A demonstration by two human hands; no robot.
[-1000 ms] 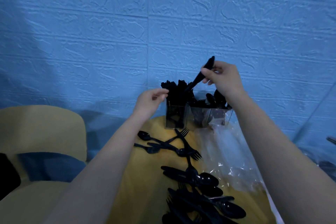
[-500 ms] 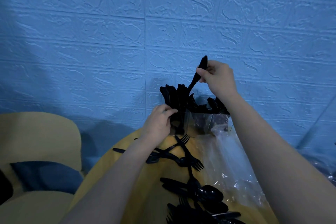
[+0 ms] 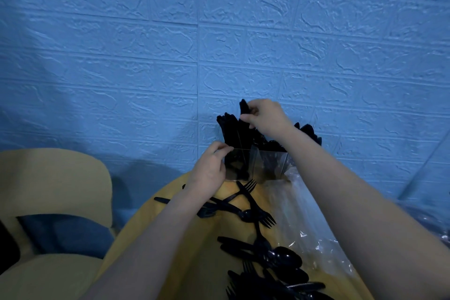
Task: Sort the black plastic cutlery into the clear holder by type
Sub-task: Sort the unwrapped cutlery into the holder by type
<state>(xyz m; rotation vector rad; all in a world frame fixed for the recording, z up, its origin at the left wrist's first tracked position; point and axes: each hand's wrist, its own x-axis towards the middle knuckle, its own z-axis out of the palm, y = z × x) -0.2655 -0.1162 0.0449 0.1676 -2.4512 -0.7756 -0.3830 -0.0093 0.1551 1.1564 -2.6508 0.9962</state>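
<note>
A clear holder (image 3: 270, 162) with compartments stands at the far end of the yellow table (image 3: 194, 258), against the blue wall. Black cutlery handles stick up from its left compartment (image 3: 231, 129); more pieces fill the right side. My right hand (image 3: 264, 117) pinches the top of one black piece (image 3: 243, 106) standing in the left compartment; its lower end is hidden, so its type is unclear. My left hand (image 3: 210, 168) grips the holder's left front edge. Loose black forks (image 3: 255, 204) and spoons (image 3: 282, 258) lie along the table toward me.
A crumpled clear plastic bag (image 3: 304, 221) lies on the table's right side, beside the loose pile. A beige chair (image 3: 48, 182) with a dark blue cushion (image 3: 63, 234) stands to the left. The blue brick-textured wall (image 3: 170, 56) closes off the far side.
My right hand has lowered the black piece from a slant above the holder down into the left compartment. My left hand dropped from the cutlery tops to the holder's front edge.
</note>
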